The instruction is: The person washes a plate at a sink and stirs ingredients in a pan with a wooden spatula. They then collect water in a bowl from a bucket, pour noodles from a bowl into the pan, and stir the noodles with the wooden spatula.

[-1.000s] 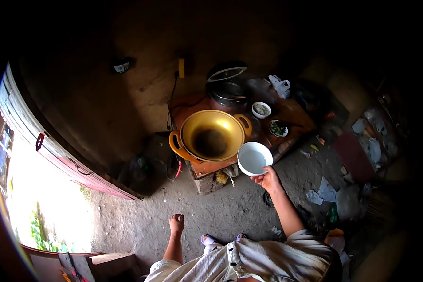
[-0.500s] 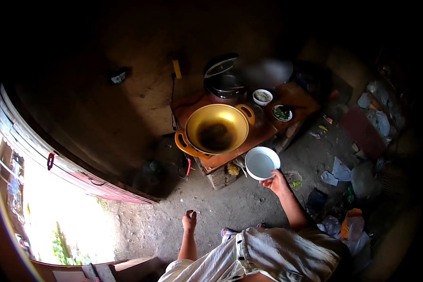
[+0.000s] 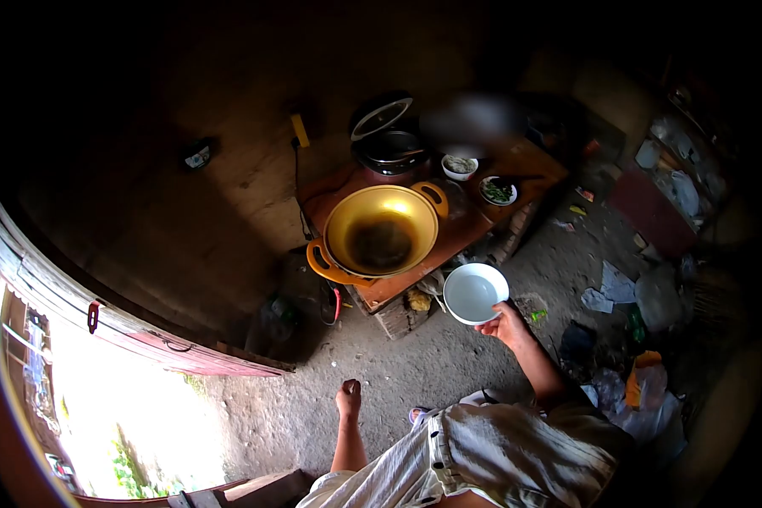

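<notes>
Ahead of the right hand (image 3: 504, 325), the gripped white bowl (image 3: 475, 294) is filling the space toward the tabletop (image 3: 533, 161). Forward-left of that hand, the golden wok (image 3: 381, 230) is blocking low passage across the tabletop, its left handle (image 3: 337, 273) standing ahead of the left hand (image 3: 348, 396). Between the hands, bare floor (image 3: 415, 360) is leaving a wide passage. Right of the right hand, plastic bags (image 3: 654, 416) are cluttering the floor.

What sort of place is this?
Probably a simple kitchen: a golden wok and a cooker with its lid raised stand on a low table, and the right hand holds a white bowl.
</notes>
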{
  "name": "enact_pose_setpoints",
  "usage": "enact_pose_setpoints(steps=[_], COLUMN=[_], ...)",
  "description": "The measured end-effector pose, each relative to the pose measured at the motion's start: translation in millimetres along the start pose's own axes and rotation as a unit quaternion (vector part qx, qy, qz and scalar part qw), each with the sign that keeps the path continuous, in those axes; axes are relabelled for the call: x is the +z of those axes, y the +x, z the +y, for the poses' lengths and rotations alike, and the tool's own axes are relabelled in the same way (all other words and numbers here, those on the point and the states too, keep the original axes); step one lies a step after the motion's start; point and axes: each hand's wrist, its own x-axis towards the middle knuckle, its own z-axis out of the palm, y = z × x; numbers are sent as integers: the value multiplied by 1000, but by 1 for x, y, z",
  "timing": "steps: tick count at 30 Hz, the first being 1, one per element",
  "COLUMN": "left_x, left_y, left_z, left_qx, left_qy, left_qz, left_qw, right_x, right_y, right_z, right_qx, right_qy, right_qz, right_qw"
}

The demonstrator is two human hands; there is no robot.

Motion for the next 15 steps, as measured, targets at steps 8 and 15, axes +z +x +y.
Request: enact_pose_setpoints(steps=[8,15], left_x=[4,20], left_y=[2,-3], left_z=[20,19], left_qx=[14,0], left_qy=[19,-33], left_qz=[16,59], left_qw=[1000,998], right_x=[-37,-71], right_y=[4,7], right_z=[-2,-10], right_qx=[9,3], right_qy=[-8,-2], right_qz=[-32,-43], right_qw=[999,999])
